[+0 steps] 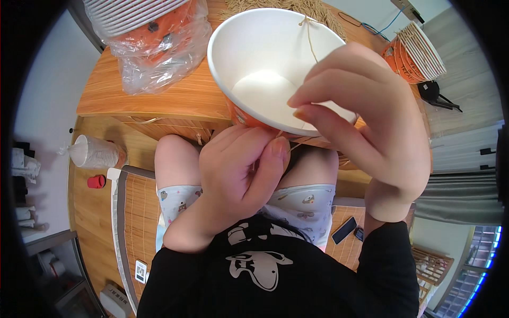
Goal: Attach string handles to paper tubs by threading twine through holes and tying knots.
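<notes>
A paper bucket, white inside and orange outside, tilts toward me at the table's front edge. Thin tan cord is knotted through its far rim and runs down inside behind my right hand. At the near rim, my left hand is closed, thumb against forefinger, pinching cord just below the lip. Over the bucket's opening hangs my right hand, thumb and forefinger tips brought together. Whatever lies between those tips is too small to make out.
Stacked orange buckets in clear plastic stand on the wooden table at left. Behind the bucket lies a bundle of tan cords. More stacked buckets and a black tool are at right. A phone rests beside my leg.
</notes>
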`<control>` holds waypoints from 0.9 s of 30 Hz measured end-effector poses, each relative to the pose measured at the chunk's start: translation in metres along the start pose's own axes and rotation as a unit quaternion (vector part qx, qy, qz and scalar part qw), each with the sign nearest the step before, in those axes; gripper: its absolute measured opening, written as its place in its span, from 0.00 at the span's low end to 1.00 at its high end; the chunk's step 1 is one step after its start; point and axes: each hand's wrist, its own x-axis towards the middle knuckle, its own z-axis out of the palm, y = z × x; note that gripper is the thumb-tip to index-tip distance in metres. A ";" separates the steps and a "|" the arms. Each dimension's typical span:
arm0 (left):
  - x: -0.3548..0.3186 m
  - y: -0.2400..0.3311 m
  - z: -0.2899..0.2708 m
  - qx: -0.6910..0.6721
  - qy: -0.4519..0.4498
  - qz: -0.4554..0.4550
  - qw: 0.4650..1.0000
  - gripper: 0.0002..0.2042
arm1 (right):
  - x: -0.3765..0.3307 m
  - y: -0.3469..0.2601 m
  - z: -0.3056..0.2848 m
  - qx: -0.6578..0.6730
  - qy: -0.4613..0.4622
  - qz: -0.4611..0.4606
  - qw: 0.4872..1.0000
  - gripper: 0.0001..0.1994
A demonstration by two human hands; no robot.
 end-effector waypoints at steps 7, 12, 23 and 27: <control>0.001 0.000 0.006 -0.044 0.021 -0.033 0.998 0.08 | 0.015 0.022 -0.002 0.164 -0.151 0.011 0.975 0.05; 0.000 0.001 0.007 -0.050 0.025 -0.036 0.998 0.06 | 0.023 0.033 0.008 0.216 -0.182 -0.025 0.959 0.04; -0.010 0.003 -0.006 -0.219 -0.021 -0.123 0.968 0.06 | 0.008 -0.008 0.007 0.150 -0.010 0.038 0.988 0.05; -0.005 0.000 -0.011 -0.082 0.015 -0.018 0.996 0.06 | -0.011 -0.036 0.014 0.005 0.094 0.047 0.994 0.09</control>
